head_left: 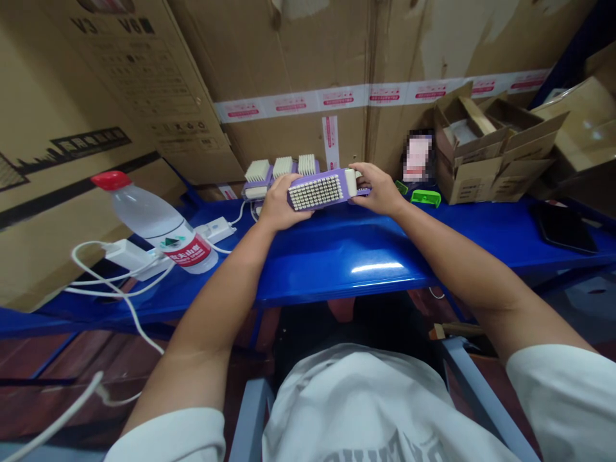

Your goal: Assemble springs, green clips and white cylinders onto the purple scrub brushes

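Above the blue table, both hands hold a long purple-and-white piece [318, 192] whose facing side carries rows of small white studs. Its kind is not clear to me. My left hand [279, 204] wraps round the left end, with the fingers partly hidden behind it. At the right end, by a white block, my right hand [378, 188] pinches with thumb and fingers. A short purple toothed part shows between those fingers. Just behind my left hand, several similar purple pieces with ribbed white blocks [282, 167] stand against the cardboard.
A red-capped water bottle [185, 240] leans on the left, beside white adapters [128, 256] and cables. Right of my hands lie a green plastic part [425, 197], a phone-like object [418, 157], open cardboard boxes [481, 170] and a black tablet-like slab [564, 226]. Large cartons back the blue table [337, 256].
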### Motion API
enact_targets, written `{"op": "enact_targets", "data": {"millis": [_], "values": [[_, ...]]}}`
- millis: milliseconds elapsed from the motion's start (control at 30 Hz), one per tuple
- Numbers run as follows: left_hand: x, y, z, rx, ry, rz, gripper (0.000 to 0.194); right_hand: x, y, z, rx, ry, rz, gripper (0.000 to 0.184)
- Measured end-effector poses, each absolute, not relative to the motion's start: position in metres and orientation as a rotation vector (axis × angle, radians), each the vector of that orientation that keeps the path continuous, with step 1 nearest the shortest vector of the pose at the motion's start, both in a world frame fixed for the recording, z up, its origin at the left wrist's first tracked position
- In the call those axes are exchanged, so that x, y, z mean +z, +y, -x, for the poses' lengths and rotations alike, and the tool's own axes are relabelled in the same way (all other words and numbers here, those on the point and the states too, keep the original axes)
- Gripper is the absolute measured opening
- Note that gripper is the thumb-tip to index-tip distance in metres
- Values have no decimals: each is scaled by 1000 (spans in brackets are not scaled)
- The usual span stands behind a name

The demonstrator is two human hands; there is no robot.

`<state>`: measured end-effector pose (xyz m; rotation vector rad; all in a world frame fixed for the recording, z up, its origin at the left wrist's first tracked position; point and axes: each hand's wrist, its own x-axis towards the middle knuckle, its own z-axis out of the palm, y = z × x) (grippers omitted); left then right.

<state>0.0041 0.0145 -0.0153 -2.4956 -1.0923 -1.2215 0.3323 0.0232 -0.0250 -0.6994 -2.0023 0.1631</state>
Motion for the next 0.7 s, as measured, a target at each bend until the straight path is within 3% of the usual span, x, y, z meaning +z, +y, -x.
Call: {"op": "enact_targets", "data": {"millis": [700], "values": [[-16, 18, 0, -1195, -996, 2497, 82, -22, 18, -335, 64, -2003, 694, 70]]}}
